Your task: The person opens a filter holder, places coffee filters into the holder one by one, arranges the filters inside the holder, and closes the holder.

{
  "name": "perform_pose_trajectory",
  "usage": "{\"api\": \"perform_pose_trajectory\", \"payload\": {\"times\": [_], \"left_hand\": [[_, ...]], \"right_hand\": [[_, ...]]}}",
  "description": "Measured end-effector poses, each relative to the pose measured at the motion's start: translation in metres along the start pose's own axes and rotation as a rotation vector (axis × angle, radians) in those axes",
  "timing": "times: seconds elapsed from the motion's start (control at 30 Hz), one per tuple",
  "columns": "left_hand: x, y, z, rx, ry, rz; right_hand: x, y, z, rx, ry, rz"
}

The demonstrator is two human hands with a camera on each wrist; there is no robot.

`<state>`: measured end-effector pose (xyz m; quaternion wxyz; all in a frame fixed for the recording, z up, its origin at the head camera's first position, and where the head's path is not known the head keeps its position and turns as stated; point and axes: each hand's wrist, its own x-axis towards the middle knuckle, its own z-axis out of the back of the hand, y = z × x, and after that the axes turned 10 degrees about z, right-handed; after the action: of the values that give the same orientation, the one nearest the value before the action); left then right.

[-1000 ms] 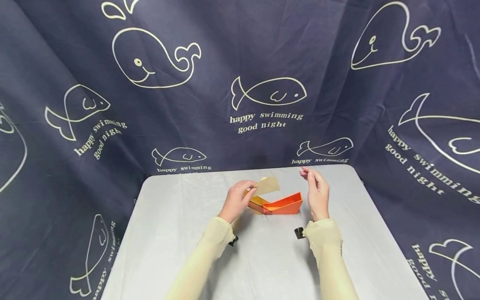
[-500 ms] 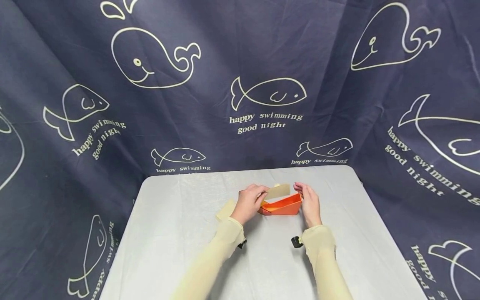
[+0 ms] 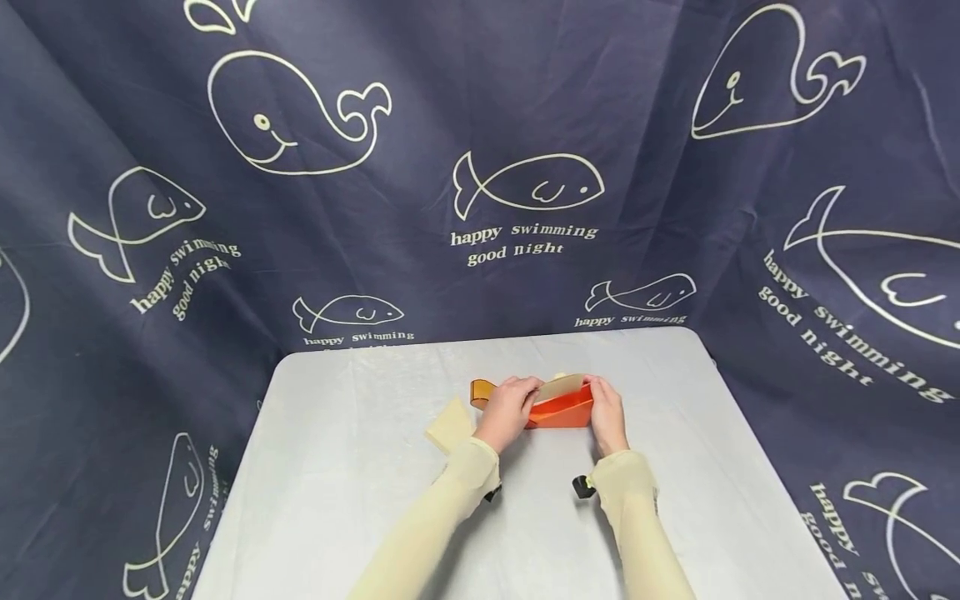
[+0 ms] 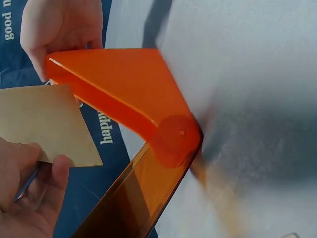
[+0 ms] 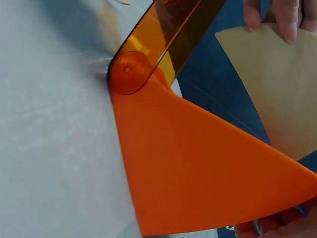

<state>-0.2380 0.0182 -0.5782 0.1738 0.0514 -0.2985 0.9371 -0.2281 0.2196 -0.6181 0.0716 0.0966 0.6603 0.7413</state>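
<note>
A tan, fan-shaped paper coffee filter (image 3: 561, 386) is pinched between the thumb and fingers of my left hand (image 3: 510, 410). It stands just over the open mouth of an orange plastic box (image 3: 562, 412). My right hand (image 3: 606, 417) holds the box at its far right end, fingers behind the wall. A see-through amber lid (image 4: 133, 198) is hinged to the box by a round pivot and swung open to the left. In the right wrist view the filter (image 5: 282, 89) is beside the box's slanting edge (image 5: 193, 168). My left hand covers part of the lid in the head view.
A pale yellow flat square (image 3: 451, 425) lies on the table, left of my left hand. A small pale object (image 3: 559, 375) shows behind the filter. The light grey table (image 3: 360, 483) ends at a dark blue curtain (image 3: 435, 108) with fish and whale drawings.
My left hand has brought the filter rightward to the box's mouth, uncovering the yellow square. My right hand has come in from the right and taken hold of the box's end.
</note>
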Motion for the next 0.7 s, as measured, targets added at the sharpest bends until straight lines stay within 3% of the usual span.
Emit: {"api": "perform_pose_trajectory", "payload": {"times": [0.23,0.53,0.7], "left_hand": [[0.0,0.0,-0.013,0.057,0.018,-0.029],[-0.002,-0.004,-0.031,0.113,0.119,0.022],[-0.003,-0.004,-0.038,0.13,0.123,0.033]], "right_hand": [[-0.001,-0.002,-0.005,0.009,-0.018,-0.001],[-0.001,-0.005,-0.007,0.038,-0.027,0.028],[0.0,-0.006,-0.007,0.043,-0.027,0.032]]}}
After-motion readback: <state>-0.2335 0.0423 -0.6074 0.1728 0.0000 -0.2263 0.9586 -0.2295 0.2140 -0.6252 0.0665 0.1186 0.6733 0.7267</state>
